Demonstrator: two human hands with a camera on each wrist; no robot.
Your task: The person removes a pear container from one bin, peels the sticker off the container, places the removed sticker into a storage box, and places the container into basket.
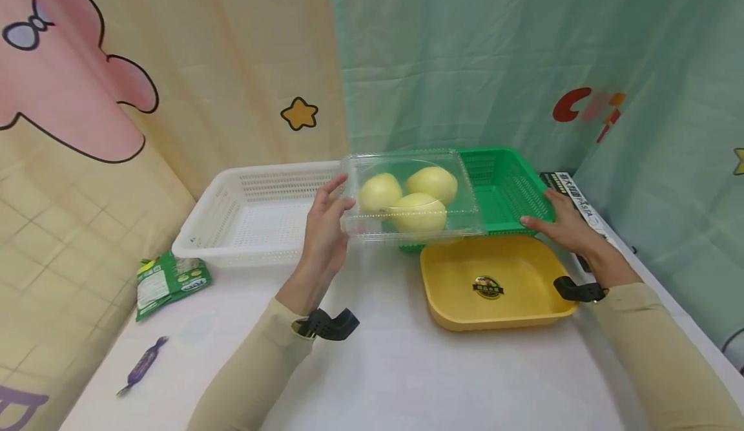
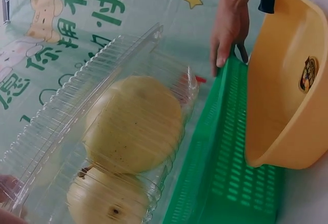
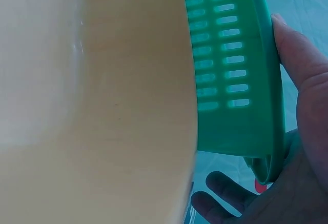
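Observation:
My left hand (image 1: 327, 227) grips the left end of a clear plastic box (image 1: 467, 214), which is raised above the table. Three pale yellow pears (image 1: 430, 184) show through its walls; two of them, including a large round pear (image 2: 136, 121), appear in the left wrist view. Behind and to the right of the box stands a green slotted basket (image 1: 502, 192), partly covered by it. My right hand (image 1: 572, 227) holds that basket's right rim, thumb against the edge. Some right fingers (image 3: 230, 190) extend past the corner in the right wrist view.
A yellow basin (image 1: 523, 282) stands in front of the green basket. At the left is a white slotted basket (image 1: 232, 205), with a green packet (image 1: 168, 282) and a purple wrapped candy (image 1: 142, 366) nearby. A black pasta box (image 1: 572, 192) lies far right, before the curtain (image 1: 465, 63).

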